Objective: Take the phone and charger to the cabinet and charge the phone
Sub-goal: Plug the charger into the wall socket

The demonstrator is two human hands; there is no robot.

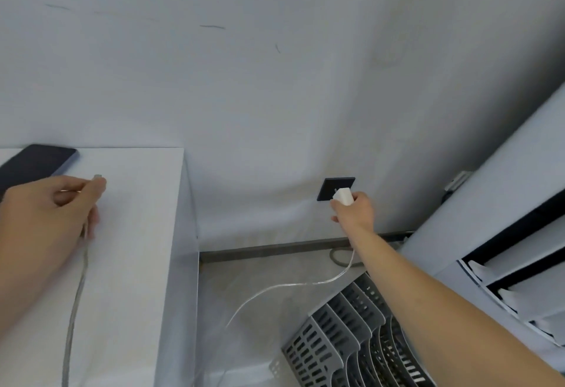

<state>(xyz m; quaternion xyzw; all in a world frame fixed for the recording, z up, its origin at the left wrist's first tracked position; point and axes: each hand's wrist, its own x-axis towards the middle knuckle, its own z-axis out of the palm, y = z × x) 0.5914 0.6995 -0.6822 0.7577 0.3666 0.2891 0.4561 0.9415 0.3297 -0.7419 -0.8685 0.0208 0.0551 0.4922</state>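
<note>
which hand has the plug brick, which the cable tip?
The right hand holds the white charger brick at the dark wall socket. The left hand pinches the cable's connector end above the white cabinet, near the phone.

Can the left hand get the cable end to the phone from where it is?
Probably yes. The left hand holds the cable plug just in front of the phone, which lies flat on the white cabinet top. Nothing lies between them, and the cable hangs slack.
</note>
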